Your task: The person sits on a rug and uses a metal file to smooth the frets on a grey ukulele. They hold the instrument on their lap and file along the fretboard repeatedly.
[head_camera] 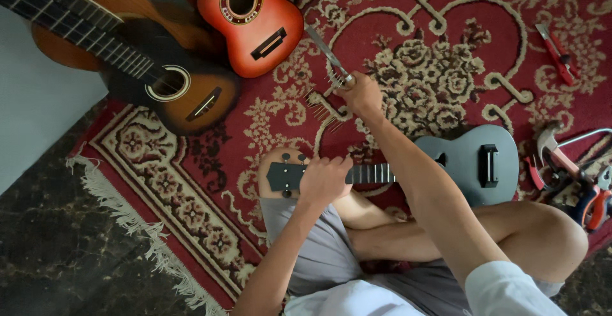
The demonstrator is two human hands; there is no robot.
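I sit cross-legged on a red patterned carpet [191, 182] with a grey ukulele [472, 163] lying across my lap, its headstock [284, 176] pointing left. My left hand [325, 179] is wrapped around the neck just beside the headstock. Farther out over the carpet, my right hand [360, 93] is closed on a slim metal tool [326, 53] like pliers, which sticks up and to the left. A small comb-like row of metal pins [322, 107] lies on the carpet just left of that hand.
At the top stand a red-orange ukulele [255, 23], a dark sunburst ukulele [175, 93] and a brown guitar [70, 32]. On the right lie red cutters [558, 51], a hammer [548, 141] and red-handled pliers [596, 204]. Dark stone floor [70, 252] borders the fringe.
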